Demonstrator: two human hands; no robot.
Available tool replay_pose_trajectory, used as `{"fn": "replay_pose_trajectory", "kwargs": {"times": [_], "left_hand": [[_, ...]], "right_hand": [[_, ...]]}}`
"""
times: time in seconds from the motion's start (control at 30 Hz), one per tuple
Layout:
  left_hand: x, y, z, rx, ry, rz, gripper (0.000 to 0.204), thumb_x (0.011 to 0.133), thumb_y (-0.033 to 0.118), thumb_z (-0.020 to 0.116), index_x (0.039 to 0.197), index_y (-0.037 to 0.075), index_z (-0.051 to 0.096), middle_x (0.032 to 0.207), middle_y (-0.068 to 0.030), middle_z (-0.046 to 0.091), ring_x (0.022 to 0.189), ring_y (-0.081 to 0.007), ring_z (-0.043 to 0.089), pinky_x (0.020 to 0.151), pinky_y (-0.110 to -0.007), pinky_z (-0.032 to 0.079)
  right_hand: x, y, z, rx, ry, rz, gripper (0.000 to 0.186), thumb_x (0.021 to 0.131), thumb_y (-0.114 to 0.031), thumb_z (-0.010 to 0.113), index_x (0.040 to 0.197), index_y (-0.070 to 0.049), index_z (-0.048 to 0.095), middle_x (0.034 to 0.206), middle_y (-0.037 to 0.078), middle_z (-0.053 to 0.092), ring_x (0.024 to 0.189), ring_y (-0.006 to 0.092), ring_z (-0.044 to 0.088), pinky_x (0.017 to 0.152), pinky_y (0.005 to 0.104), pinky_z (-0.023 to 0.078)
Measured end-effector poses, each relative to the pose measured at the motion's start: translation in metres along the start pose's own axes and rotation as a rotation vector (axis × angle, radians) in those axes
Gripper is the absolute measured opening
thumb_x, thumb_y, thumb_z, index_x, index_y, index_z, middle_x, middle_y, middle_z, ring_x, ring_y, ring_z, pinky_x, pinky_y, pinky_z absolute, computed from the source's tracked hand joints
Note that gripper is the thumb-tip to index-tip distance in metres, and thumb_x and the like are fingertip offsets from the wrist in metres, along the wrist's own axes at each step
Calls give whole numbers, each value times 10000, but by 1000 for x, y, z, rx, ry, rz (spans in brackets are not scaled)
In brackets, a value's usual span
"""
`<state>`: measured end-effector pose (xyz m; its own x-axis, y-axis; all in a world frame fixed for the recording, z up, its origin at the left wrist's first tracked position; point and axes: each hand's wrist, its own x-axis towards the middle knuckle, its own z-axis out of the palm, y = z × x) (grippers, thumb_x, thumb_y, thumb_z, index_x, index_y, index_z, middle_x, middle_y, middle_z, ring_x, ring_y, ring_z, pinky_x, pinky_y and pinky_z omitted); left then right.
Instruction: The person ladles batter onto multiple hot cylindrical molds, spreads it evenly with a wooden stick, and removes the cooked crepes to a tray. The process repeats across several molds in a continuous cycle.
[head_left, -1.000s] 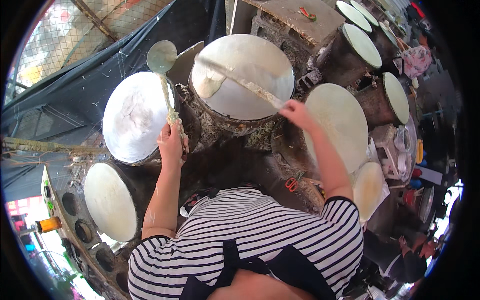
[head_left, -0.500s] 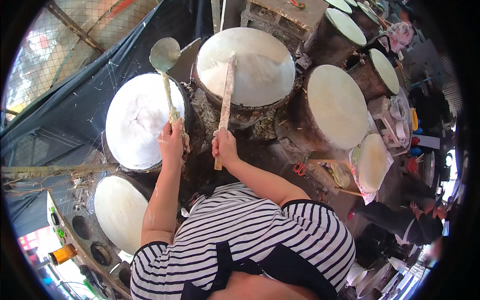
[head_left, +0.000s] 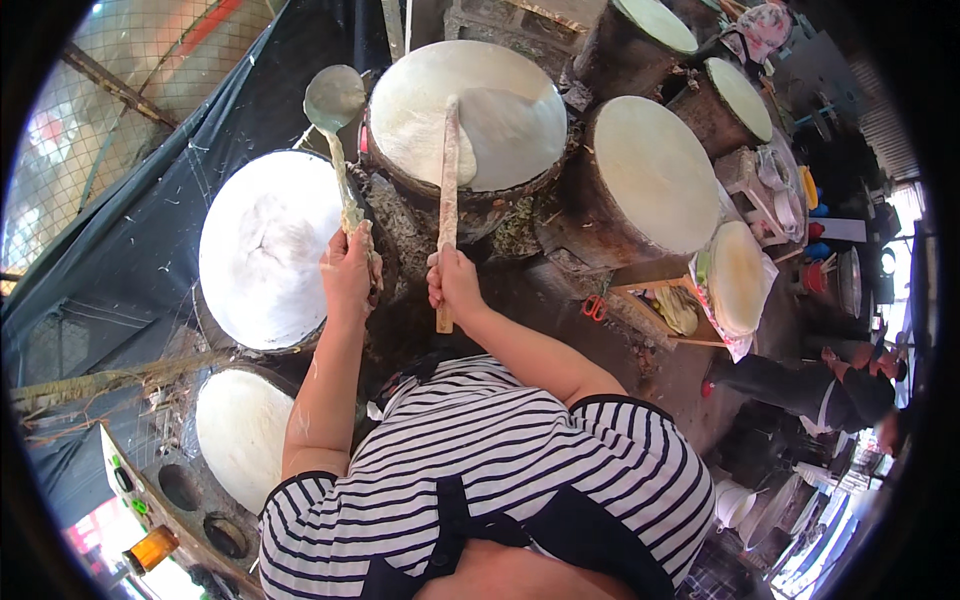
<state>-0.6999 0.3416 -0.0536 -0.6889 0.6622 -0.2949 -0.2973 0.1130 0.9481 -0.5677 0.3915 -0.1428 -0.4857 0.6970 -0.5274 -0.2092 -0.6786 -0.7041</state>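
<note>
My left hand point(head_left: 349, 272) is closed round the batter-crusted handle of a ladle point(head_left: 335, 98). The ladle's bowl is up beyond the hand, between two round griddles. In my right hand point(head_left: 458, 286) is a long flat wooden spatula point(head_left: 450, 185), smeared with pale batter. Its far end rests over the middle griddle point(head_left: 500, 65), where a thin whitish layer covers much of the surface and a greyer patch lies to the right of the blade. At left stands a bright white-topped griddle point(head_left: 270, 260), close to my left hand.
More round griddles on dark drum bases stand to the right point(head_left: 655, 175) and lower left point(head_left: 240, 430). Red-handled scissors point(head_left: 595, 307) lie beside a wooden tray point(head_left: 660, 310). A round flat stack point(head_left: 737, 278) sits on patterned cloth. A person point(head_left: 830, 385) stands far right.
The view has shifted slightly. The spatula has become more upright and moved a little over the middle griddle, with the grey patch now beside it. Both hands keep their holds.
</note>
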Motion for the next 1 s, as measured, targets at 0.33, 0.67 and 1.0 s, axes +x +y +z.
{"fn": "replay_pose_trajectory", "kwargs": {"times": [0.33,0.67,1.0], "left_hand": [[-4,-10,13,37,-27,35,200,882,236,573,829,48,533,624,-4,477,383,-95,423,317,-238,320],[-18,-18,41,59,-67,12,218,893,261,558,837,53,524,632,-4,466,380,-99,416,314,-239,330],[-40,-18,79,54,-66,40,220,896,254,551,818,51,524,641,-10,486,385,-106,439,315,-245,340]], "right_hand": [[32,-9,-14,-175,-10,13,407,932,-392,356,761,-41,471,485,13,387,303,126,343,295,291,317],[19,-12,-34,-284,-112,-30,392,936,-371,359,768,-36,476,495,37,422,303,152,389,294,302,336],[-6,-61,-104,-177,-25,110,449,928,-419,325,763,-32,481,490,45,436,303,148,389,281,302,335]]}}
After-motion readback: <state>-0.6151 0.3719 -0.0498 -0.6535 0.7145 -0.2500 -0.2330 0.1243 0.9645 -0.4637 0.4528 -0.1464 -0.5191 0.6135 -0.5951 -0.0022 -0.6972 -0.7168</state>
